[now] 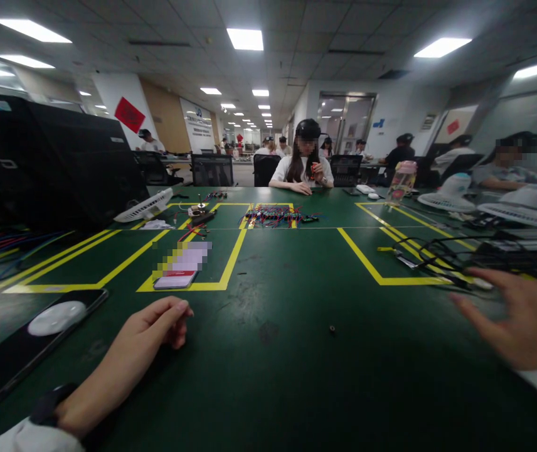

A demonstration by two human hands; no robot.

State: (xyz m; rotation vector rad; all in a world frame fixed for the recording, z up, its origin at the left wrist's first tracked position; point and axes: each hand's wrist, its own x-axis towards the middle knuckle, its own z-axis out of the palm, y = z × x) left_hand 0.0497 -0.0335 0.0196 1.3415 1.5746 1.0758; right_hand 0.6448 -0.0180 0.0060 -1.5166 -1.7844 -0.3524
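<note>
My left hand rests on the green table with its fingers curled and the thumb against the forefinger. Whatever it holds, if anything, is hidden. Just beyond it lies a phone with a lit, partly blurred screen. My right hand is open at the right side, fingers spread and a little smeared by motion. Nothing shows between its fingers. Closest to it is a tangle of black cables. Between my hands, a small dark round part lies on the table.
A black phone-like slab with a white oval object is at left. Bundled red and blue wires lie at the middle back. Yellow tape marks the table. A person sits opposite; a bottle stands right.
</note>
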